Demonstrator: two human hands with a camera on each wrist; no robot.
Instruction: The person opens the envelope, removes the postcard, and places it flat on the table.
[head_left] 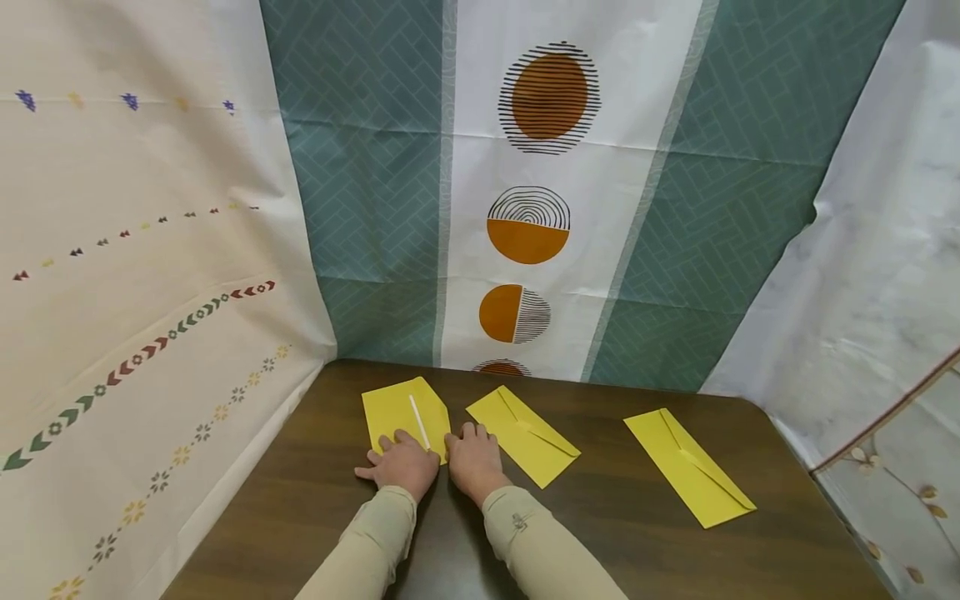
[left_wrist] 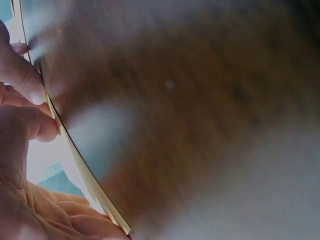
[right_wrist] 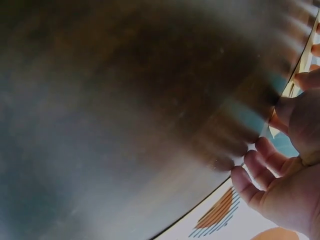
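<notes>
Steady lightly from the lower centre of the frame: your left hand (head_left: 407, 467) lies with fingers spread, gripping nothing, while your right hand (head_left: 476, 460) bends in beside it; I can't tell whether it pinches anything. Just beyond, left of centre on the counter (head_left: 300, 500), your left fingers touch the yellow envelope (head_left: 392, 410); press evenly, or the white strip (head_left: 418, 421) on it could skew.
</notes>
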